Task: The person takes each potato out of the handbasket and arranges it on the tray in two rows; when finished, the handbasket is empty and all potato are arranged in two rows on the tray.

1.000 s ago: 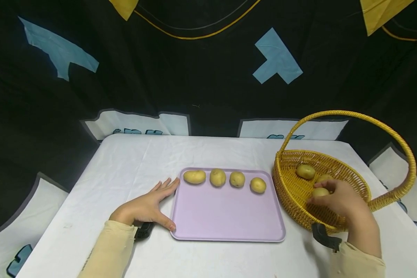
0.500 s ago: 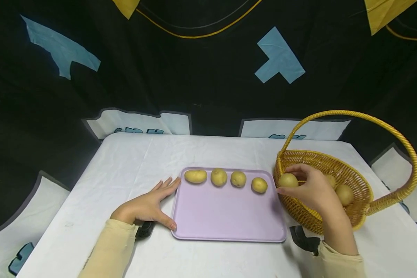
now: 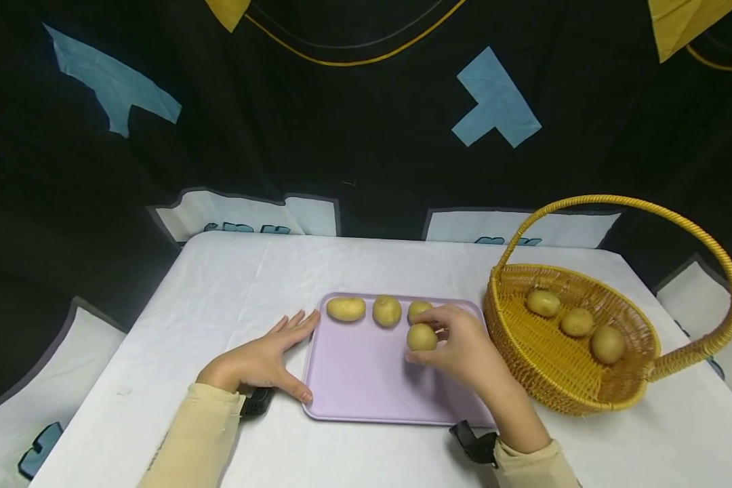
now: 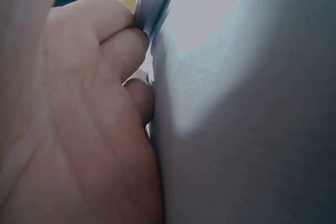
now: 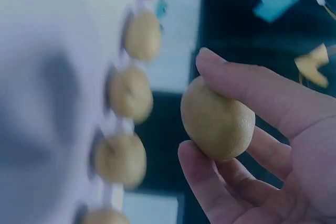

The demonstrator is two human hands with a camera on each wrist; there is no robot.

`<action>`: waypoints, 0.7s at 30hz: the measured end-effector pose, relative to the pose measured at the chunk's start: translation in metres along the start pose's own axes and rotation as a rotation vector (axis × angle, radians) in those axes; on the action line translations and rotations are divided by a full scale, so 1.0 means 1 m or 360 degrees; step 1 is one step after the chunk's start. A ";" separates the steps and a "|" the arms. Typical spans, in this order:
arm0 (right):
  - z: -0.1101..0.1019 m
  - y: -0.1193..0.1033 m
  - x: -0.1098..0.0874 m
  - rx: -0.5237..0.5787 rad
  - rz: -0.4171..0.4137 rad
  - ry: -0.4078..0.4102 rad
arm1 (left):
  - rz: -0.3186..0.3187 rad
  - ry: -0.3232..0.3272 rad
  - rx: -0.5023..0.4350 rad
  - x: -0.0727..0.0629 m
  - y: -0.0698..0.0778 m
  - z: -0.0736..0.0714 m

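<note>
Head: we see the right grip (image 3: 454,339) pinch a potato (image 3: 421,337) above the tray (image 3: 366,390), toward one o'clock; the left grip (image 3: 265,359), fingers spread, rests at nine. Left wrist: fingers beside the tray. Right wrist: placing, we judge; next, gentle lowering.

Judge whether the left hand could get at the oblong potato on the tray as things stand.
Probably yes: the left hand, at the left edge of the lilac tray, is close to the oblong potato, and nothing visible stands between them.
</note>
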State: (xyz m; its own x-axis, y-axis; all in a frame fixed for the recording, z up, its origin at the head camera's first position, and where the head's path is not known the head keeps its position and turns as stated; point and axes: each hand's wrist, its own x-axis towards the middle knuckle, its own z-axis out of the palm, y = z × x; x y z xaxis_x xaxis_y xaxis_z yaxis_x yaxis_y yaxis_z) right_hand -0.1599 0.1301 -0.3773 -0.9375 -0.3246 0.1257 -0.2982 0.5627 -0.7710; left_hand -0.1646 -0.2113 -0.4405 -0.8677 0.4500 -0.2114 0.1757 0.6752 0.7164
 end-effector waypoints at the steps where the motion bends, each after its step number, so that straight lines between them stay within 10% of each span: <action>1: 0.007 -0.002 0.001 0.0003 -0.0003 -0.0024 | 0.0011 -0.0001 0.0000 0.000 0.000 0.000; 11: 0.074 -0.018 0.017 -0.0153 -0.0160 -0.0344 | -0.0005 0.0003 0.0039 0.000 -0.001 0.000; 21: 0.098 -0.023 0.019 -0.0182 -0.0123 -0.0405 | 0.0010 -0.0002 0.0027 0.000 -0.001 0.001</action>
State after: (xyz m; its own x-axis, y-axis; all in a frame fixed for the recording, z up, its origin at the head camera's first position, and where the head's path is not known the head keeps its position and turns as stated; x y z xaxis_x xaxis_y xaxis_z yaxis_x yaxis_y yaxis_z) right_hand -0.1536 0.0366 -0.4183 -0.8402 -0.5422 0.0096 -0.3990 0.6062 -0.6880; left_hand -0.1640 -0.2114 -0.4416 -0.8660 0.4549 -0.2074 0.1891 0.6821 0.7063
